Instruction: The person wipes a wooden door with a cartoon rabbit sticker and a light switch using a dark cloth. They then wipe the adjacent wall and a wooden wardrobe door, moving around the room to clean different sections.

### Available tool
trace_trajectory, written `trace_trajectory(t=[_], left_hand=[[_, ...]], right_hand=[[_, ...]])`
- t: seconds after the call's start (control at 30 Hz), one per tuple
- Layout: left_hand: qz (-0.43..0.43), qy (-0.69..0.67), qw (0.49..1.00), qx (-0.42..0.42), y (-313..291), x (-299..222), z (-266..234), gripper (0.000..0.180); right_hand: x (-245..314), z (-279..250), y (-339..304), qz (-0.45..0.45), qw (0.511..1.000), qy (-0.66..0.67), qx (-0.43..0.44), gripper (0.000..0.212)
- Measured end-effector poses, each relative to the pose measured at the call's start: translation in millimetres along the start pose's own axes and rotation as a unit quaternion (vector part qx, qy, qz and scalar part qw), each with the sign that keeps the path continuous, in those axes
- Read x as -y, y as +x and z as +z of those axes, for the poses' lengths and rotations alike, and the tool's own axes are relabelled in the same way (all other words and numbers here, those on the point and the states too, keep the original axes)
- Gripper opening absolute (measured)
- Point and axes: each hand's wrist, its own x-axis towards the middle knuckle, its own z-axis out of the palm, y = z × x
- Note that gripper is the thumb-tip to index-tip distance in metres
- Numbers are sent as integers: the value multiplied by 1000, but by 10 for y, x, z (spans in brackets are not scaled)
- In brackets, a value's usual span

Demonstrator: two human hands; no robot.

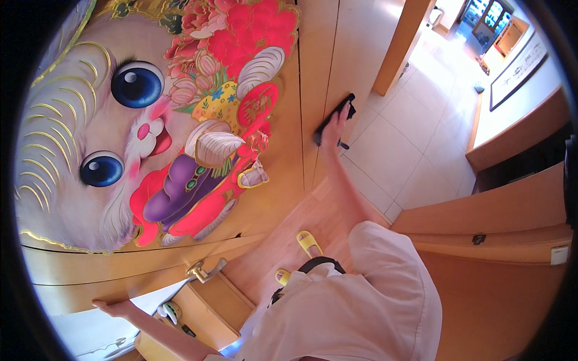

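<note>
A wooden door [289, 162] fills the left and middle, carrying a large raised picture of a big-eyed cartoon animal [150, 138]. My right hand [334, 127] reaches far up and presses a dark, crumpled cloth [325, 123] against the door's wood, close to its hinge-side or far edge; I cannot tell which. At the lower left my left hand [114, 308] is at the door's opposite edge, fingers bent over it and partly hidden. Between the hands, nearer the left one, a metal lever handle [205, 271] sticks out from the door.
Below the handle stands a small wooden cabinet [201, 313] with a few items on it. Yellow slippers [309, 243] are on my feet on the wood floor. Past a door frame [406, 45], a tiled hallway [415, 120] runs away. At right are wooden furniture [494, 210] and a framed picture [518, 69].
</note>
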Motion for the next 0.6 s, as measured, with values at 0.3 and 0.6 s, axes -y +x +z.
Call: trace_trajectory(t=[0.3,0.6], left_hand=[[-47,-26,998,15,13,13,148,66],[-61,-29,998,19,-10,60,-79,63]], right_hand=[[-335,-390,-2629,-160,943,-44,289,45],[1075,-128,-1137,-351,919,-71,164,38]])
